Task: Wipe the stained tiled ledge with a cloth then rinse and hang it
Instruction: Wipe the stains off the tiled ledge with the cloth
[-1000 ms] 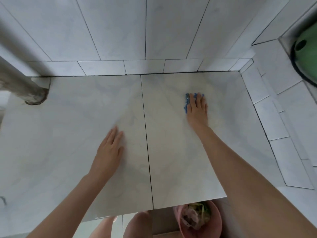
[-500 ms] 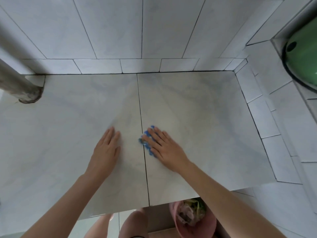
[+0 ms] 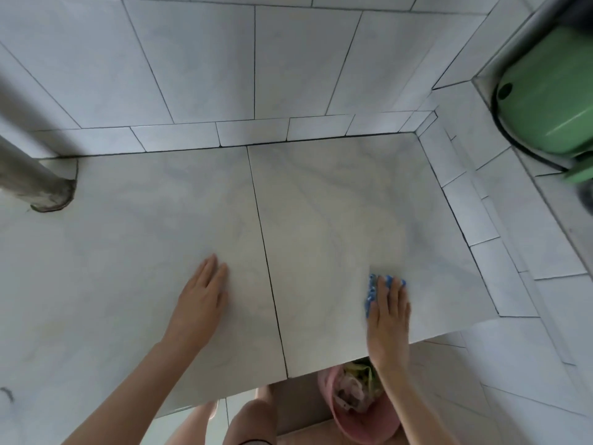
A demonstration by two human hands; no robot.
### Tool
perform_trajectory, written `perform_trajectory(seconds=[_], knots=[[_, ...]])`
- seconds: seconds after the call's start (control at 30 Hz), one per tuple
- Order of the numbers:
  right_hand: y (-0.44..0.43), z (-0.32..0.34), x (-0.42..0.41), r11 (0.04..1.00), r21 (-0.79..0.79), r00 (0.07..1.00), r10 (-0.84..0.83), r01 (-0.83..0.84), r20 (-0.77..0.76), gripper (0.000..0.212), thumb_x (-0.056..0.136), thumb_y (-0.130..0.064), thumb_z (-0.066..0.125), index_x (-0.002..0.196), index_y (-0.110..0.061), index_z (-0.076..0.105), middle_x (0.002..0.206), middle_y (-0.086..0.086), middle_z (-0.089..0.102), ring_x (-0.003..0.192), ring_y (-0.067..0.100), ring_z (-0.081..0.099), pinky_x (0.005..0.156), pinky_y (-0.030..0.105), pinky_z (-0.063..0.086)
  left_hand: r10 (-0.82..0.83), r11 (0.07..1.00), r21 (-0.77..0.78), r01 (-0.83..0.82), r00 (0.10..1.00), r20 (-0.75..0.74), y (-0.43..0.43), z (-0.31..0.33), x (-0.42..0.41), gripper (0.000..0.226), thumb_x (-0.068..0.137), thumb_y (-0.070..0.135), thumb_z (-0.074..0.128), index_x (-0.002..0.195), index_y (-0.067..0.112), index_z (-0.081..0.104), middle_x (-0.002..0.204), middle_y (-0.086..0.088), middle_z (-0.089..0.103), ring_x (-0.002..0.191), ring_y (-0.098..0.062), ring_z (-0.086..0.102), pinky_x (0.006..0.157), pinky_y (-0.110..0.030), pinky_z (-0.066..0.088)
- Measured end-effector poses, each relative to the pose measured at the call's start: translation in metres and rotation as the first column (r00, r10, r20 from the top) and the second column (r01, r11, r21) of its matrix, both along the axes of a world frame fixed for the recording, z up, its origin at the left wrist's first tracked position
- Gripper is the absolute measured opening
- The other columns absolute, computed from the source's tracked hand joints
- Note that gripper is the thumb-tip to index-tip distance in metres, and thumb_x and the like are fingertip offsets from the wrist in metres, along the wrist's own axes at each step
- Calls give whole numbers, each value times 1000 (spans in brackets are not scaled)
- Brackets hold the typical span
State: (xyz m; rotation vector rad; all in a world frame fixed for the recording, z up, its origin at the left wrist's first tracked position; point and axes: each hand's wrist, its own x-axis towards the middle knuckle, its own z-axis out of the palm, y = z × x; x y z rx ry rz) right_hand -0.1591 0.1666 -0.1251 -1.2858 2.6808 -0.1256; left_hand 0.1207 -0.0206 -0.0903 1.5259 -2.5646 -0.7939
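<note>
The tiled ledge is pale grey marble-look tile with a dark grout line down its middle. My right hand lies flat with straight fingers on a blue cloth, pressing it onto the right tile near the front edge. Only the cloth's blue fringe shows past my fingertips and along the left of my hand. My left hand rests flat and empty on the left tile, just left of the grout line.
A grey pipe enters the ledge at the far left. A green object sits in a recess at the upper right. Below the ledge's front edge stands a pink bucket holding scraps, beside my knees.
My right hand slid the blue cloth from the far right tile to the grout line, then back right to the front edge. My left hand stayed in place.
</note>
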Motion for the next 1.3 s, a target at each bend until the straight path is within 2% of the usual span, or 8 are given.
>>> perform_trajectory(seconds=[0.1, 0.27, 0.43, 0.67, 0.83, 0.97, 1.1, 1.3], knots=[[4, -2, 67, 991, -17, 991, 136, -135, 7, 53, 102, -31, 1, 150, -11, 17, 157, 14, 12, 145, 33, 11, 116, 44, 13, -41, 999, 4, 41, 999, 16, -3, -1, 8, 42, 89, 8, 48, 130, -1, 47, 143, -22, 35, 133, -38, 33, 107, -39, 21], [-8, 5, 171, 936, -102, 931, 347, -337, 109, 49, 102, -31, 13, 150, -20, 19, 157, 4, 19, 145, 23, 14, 113, 38, 17, -118, 993, -5, 119, 991, 61, -8, -3, 26, 50, 86, 24, 32, 123, -1, 54, 135, -21, 47, 123, -39, 46, 98, -45, 28], [-9, 5, 157, 895, -62, 893, 445, -442, 67, 49, 103, -31, 10, 150, -19, 17, 156, 3, 23, 145, 20, 12, 113, 36, 19, -165, 985, -47, 167, 985, 58, -8, -7, 43, 65, 82, 33, 15, 131, 2, 47, 143, -16, 38, 131, -33, 37, 106, -39, 25], [22, -6, 37, 985, 63, 986, 161, -159, -32, 58, 100, -26, -6, 148, -2, 18, 155, 19, 15, 143, 40, 8, 114, 50, 18, -108, 993, -40, 109, 994, 29, 6, -5, 57, 64, 81, 31, 20, 130, -1, 47, 143, -19, 36, 133, -34, 34, 108, -37, 19], [35, -6, 61, 1000, 11, 999, -14, 14, -38, 57, 100, -31, 7, 149, -3, 14, 155, 22, 12, 144, 36, 8, 116, 48, 17, -21, 999, -44, 22, 999, 24, 32, -3, 82, 52, 86, 22, 32, 132, 0, 44, 145, -18, 33, 135, -32, 31, 109, -34, 19], [37, -7, 121, 998, -10, 998, 70, -70, -2, 57, 101, -29, -3, 149, -6, 15, 157, 18, 7, 145, 33, 2, 118, 45, 10, 36, 999, -14, -36, 999, 32, 47, 0, 106, 44, 92, 9, 44, 135, 2, 40, 148, -15, 28, 137, -30, 27, 110, -32, 17], [25, -3, 184, 996, -60, 992, 77, -71, 97, 51, 101, -29, 15, 149, -11, 21, 157, 14, 12, 145, 30, 7, 117, 41, 9, 36, 999, -14, -36, 998, 52, 62, 0, 137, 44, 90, 11, 43, 133, 1, 43, 146, -15, 33, 134, -30, 32, 109, -35, 23], [4, 4, 291, 934, -123, 922, 353, -336, 160, 48, 102, -26, 16, 148, -17, 26, 157, 11, 18, 144, 28, 17, 115, 39, 15, 111, 994, -31, -109, 993, 39, 80, -1, 185, 48, 90, 23, 37, 131, 0, 45, 142, -15, 38, 130, -31, 38, 108, -29, 26]])
